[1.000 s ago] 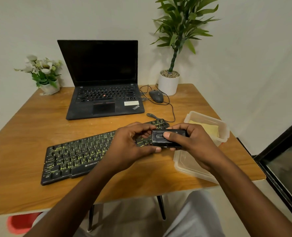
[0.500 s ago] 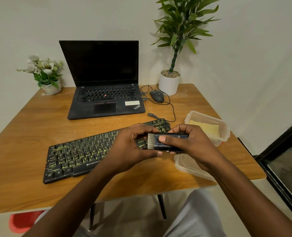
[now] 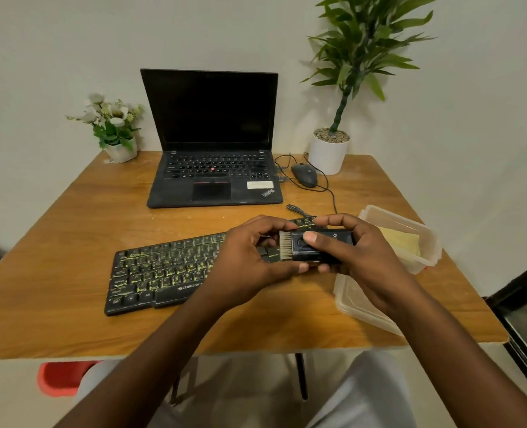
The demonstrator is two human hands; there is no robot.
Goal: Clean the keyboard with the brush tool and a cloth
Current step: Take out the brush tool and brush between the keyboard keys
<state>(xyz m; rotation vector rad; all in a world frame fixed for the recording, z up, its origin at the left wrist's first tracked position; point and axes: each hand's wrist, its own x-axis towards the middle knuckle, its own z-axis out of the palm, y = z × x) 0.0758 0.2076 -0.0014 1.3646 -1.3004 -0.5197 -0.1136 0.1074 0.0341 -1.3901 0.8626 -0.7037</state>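
Observation:
A black keyboard (image 3: 163, 270) with yellow-green key legends lies slantwise on the wooden table (image 3: 70, 242). Above its right end I hold a black brush tool (image 3: 324, 247) with pale bristles sticking out of its left end. My right hand (image 3: 361, 254) grips the tool's body, thumb on its top slider. My left hand (image 3: 249, 257) curls around the bristle end, thumb under the tool and fingers over it. A yellow cloth (image 3: 401, 242) lies inside a clear plastic box (image 3: 422, 230) at the right.
An open black laptop (image 3: 215, 177) stands at the back, with a wired mouse (image 3: 304, 175) to its right. A white pot with a tall plant (image 3: 328, 152) and a small flower pot (image 3: 121, 149) sit at the back corners. The box's lid (image 3: 358, 301) lies near the right front edge.
The bristles have slid out of the tool's left end; a second ago the tool was closed. Both hands stayed around it above the keyboard's right end.

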